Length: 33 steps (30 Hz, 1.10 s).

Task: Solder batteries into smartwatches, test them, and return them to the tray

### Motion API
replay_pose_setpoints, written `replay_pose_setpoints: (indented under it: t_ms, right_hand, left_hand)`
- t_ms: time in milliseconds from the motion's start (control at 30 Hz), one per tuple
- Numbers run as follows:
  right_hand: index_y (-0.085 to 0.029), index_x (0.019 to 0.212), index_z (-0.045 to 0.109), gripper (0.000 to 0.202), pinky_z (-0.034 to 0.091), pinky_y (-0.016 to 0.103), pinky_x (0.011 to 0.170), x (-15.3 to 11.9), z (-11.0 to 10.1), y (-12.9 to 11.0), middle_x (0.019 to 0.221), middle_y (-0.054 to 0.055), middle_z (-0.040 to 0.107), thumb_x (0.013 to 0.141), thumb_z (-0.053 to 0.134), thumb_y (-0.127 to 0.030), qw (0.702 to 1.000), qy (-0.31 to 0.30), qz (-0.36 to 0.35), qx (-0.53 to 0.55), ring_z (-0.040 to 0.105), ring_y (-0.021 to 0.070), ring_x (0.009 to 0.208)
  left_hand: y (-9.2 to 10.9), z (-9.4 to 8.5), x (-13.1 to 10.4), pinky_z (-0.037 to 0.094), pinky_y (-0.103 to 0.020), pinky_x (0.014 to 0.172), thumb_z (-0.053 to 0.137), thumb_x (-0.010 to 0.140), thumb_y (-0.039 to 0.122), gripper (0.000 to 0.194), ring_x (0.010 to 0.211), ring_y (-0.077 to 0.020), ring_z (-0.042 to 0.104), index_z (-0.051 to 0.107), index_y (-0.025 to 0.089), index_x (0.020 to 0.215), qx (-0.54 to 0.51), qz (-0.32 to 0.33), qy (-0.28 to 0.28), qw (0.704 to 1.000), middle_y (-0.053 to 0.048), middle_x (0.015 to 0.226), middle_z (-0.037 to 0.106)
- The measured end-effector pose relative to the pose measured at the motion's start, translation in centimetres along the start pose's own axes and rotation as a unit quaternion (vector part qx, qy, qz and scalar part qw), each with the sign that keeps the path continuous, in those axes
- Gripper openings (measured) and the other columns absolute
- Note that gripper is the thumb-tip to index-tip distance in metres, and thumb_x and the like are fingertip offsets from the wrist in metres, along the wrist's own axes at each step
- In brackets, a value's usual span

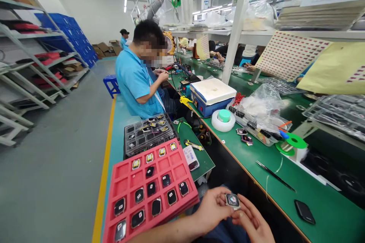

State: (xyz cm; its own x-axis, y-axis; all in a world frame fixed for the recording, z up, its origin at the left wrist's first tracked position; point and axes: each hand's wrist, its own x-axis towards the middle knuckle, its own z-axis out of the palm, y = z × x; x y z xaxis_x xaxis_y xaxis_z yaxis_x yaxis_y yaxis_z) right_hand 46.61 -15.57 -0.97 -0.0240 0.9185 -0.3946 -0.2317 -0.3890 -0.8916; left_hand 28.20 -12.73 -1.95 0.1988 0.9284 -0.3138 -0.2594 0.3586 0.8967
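Observation:
Near the bottom centre, a small square watch case (233,201) with a lit or shiny face is held between my two hands. My left hand (213,209) pinches it from the left, thumb below and fingers behind. My right hand (252,218) has its fingers against the case's right and lower edges. To the left lies a red foam tray (168,176) with square pockets, several of them holding dark watch cases (156,206) and others with yellow-edged parts (149,157). Behind it are clear plastic trays (137,135) with more watch parts.
A green bench (248,152) runs along the right, bearing tweezers (275,175), a black square case (304,211), a solder spool (291,144), a tape roll (223,120) and a blue heating unit (211,97). A person in a blue shirt (137,83) sits ahead. Shelves (34,60) stand left.

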Motion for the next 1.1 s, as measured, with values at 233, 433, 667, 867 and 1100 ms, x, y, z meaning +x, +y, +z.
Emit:
replay_pose_setpoints:
  t_ms: [233, 433, 667, 867, 1100]
  right_hand:
    - [-0.02, 0.137, 0.073, 0.068, 0.069, 0.043, 0.089, 0.1, -0.2, 0.4, 0.131, 0.017, 0.079, 0.081, 0.094, -0.053, 1.0, -0.002, -0.005, -0.004, 0.08, 0.0328, 0.105]
    - [-0.021, 0.135, 0.076, 0.067, 0.069, 0.041, 0.087, 0.0, -0.3, 0.1, 0.13, 0.017, 0.079, 0.08, 0.095, -0.053, 1.0, 0.002, -0.014, -0.006, 0.08, 0.0317, 0.103]
    - [-0.02, 0.134, 0.076, 0.066, 0.069, 0.041, 0.086, -0.2, -0.6, 0.1, 0.128, 0.017, 0.08, 0.081, 0.094, -0.054, 1.0, 0.003, -0.019, -0.01, 0.079, 0.0306, 0.1]
    - [-0.02, 0.135, 0.075, 0.064, 0.069, 0.038, 0.086, -0.5, -0.2, -0.2, 0.129, 0.017, 0.08, 0.083, 0.092, -0.054, 0.999, 0.006, -0.032, -0.016, 0.079, 0.029, 0.102]
    - [-0.019, 0.134, 0.076, 0.068, 0.069, 0.039, 0.086, -0.5, 0.1, -0.6, 0.133, 0.019, 0.079, 0.078, 0.096, -0.053, 1.0, 0.009, -0.019, -0.01, 0.08, 0.0347, 0.111]
  left_hand:
    - [0.7, 0.3, -0.2, 0.043, -0.026, 0.058, 0.099, 0.065, 0.036, 0.06, 0.063, -0.0123, 0.06, 0.077, 0.013, 0.116, 0.008, -0.003, -0.01, 1.0, -0.007, 0.088, 0.077]
    - [1.3, 0.5, -0.3, 0.039, -0.025, 0.061, 0.096, 0.068, 0.031, 0.05, 0.067, -0.0126, 0.059, 0.078, 0.012, 0.11, 0.01, 0.017, -0.028, 0.999, -0.007, 0.087, 0.078]
    - [1.9, 0.7, -0.5, 0.046, -0.028, 0.069, 0.099, 0.07, 0.041, 0.052, 0.074, -0.0155, 0.063, 0.08, 0.014, 0.11, 0.041, 0.028, -0.039, 0.998, -0.007, 0.091, 0.078]
    - [2.0, 0.8, -0.6, 0.044, -0.027, 0.069, 0.097, 0.072, 0.036, 0.048, 0.074, -0.015, 0.065, 0.08, 0.015, 0.112, 0.053, 0.031, -0.038, 0.997, -0.006, 0.09, 0.078]
    - [1.7, 0.8, -0.5, 0.044, -0.027, 0.068, 0.094, 0.074, 0.032, 0.045, 0.074, -0.0155, 0.067, 0.078, 0.013, 0.111, 0.039, 0.034, -0.043, 0.998, -0.009, 0.093, 0.08]
